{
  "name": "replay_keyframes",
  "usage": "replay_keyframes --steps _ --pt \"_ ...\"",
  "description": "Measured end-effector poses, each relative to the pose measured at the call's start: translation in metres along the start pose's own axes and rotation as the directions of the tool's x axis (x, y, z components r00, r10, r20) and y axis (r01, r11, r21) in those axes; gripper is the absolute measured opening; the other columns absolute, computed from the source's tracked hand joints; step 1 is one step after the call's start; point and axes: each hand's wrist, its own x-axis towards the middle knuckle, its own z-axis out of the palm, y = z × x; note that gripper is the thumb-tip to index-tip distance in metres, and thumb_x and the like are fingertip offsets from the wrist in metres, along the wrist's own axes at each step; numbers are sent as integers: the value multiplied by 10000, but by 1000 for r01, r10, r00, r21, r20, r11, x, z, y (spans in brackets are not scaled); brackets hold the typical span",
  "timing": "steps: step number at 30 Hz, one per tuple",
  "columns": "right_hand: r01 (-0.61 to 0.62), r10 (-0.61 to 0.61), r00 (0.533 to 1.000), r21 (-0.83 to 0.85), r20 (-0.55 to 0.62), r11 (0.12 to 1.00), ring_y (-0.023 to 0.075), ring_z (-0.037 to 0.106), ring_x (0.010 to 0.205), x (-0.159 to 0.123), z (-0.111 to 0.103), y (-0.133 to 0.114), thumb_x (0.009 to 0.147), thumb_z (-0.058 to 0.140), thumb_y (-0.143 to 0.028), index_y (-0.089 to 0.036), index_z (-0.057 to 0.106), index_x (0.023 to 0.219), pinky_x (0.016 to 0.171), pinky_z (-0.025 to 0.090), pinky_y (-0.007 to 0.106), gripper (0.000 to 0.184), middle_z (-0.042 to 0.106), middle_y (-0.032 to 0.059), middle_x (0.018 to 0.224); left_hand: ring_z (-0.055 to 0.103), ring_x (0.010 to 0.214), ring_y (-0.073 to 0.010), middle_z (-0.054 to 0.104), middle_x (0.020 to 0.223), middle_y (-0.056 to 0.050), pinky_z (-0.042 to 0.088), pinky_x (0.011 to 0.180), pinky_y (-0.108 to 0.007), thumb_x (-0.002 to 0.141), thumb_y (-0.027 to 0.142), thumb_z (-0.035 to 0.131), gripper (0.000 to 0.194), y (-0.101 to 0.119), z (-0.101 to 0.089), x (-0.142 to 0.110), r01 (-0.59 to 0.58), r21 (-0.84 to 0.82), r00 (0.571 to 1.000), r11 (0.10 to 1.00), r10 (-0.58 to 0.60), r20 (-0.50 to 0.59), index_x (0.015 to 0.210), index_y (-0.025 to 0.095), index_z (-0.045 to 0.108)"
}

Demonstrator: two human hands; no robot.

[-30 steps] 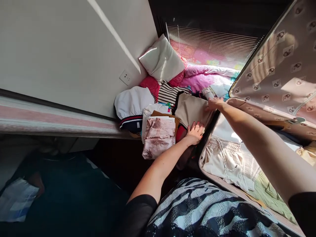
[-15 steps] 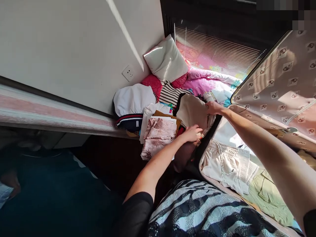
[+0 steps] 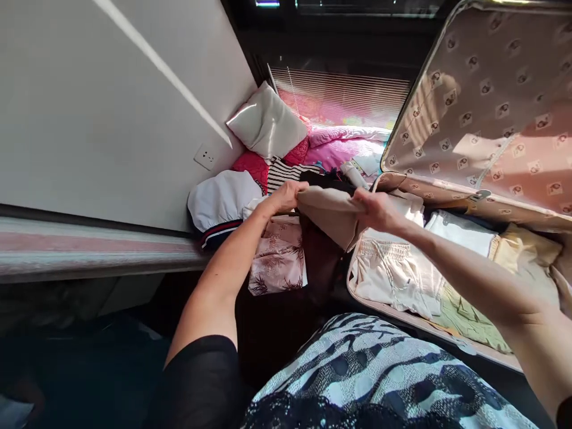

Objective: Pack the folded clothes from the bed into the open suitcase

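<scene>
A beige piece of folded cloth [image 3: 328,215] hangs between my two hands, its upper edge pulled across and its lower part drooping. My left hand [image 3: 286,196] is closed on its left end, above a folded pink leaf-print garment [image 3: 277,256]. At the right end my right hand [image 3: 375,208] grips it, close to the rim of an open suitcase [image 3: 351,280]. Inside the suitcase lie cream drawstring trousers or shorts [image 3: 388,268], white clothing [image 3: 462,235] and green clothing [image 3: 476,316]. Which garment the beige cloth is, I cannot tell.
The suitcase's patterned lid [image 3: 487,101] stands raised at the right. Against the wall are a grey cushion [image 3: 270,122], a white cloth bundle [image 3: 223,199] and striped fabric [image 3: 288,173]. A pink quilt [image 3: 339,152] lies by the window blind [image 3: 344,95].
Both hands have lifted the beige cloth off the pile and stretched it. My left hand has moved from its lower side to its left end. The view has shifted right.
</scene>
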Motion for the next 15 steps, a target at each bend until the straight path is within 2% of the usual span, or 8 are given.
replay_keyframes --steps 2,3,5,7,10,12,15 --pt "-38 49 979 57 -197 998 114 530 712 -12 -37 19 836 686 -108 -175 681 1052 677 419 246 226 697 -25 833 729 851 -185 735 827 4 597 864 -306 866 99 674 97 22 -26 4 -114 -36 988 993 109 -113 861 194 694" --pt "-38 56 954 67 -293 997 100 525 714 -21 -55 28 821 697 -116 -167 692 1070 689 429 239 255 707 -35 847 706 815 -177 703 814 4 576 824 -304 880 117 667 78 37 -38 7 -158 -19 970 987 151 -193 864 193 663" --pt "-30 41 901 34 -431 999 81 550 740 -45 -86 42 847 697 -159 -144 708 1117 728 453 232 271 747 -32 921 672 809 -152 653 811 5 537 840 -308 934 178 629 52 72 -56 14 -215 69 924 974 226 -309 882 177 624" --pt "-62 45 870 -18 -491 998 81 619 801 -77 -112 52 936 673 -234 -126 717 1178 786 490 237 268 782 -13 1013 657 826 -144 629 823 0 511 849 -315 964 235 584 96 111 -60 25 -265 138 887 954 297 -354 904 166 612" --pt "-213 141 855 -90 -499 973 96 683 882 -137 -146 67 969 729 -256 -114 738 1198 852 530 243 269 813 22 1066 637 799 -146 609 810 2 495 802 -310 952 263 556 110 171 -38 47 -373 126 852 919 393 -345 894 185 608" --pt "-338 234 842 -137 -486 931 83 673 872 -183 -167 80 955 767 -265 -75 757 1177 847 510 228 292 807 19 1000 634 777 -158 601 781 8 497 769 -308 933 243 560 87 212 -12 65 -450 46 840 892 439 -319 868 211 608" --pt "-465 368 825 -145 -428 873 41 633 852 -261 -195 103 1005 680 -425 3 767 1155 821 444 217 462 775 -18 950 674 805 -181 645 773 7 531 769 -293 919 239 618 68 280 31 91 -525 -162 844 836 486 -228 876 231 669"
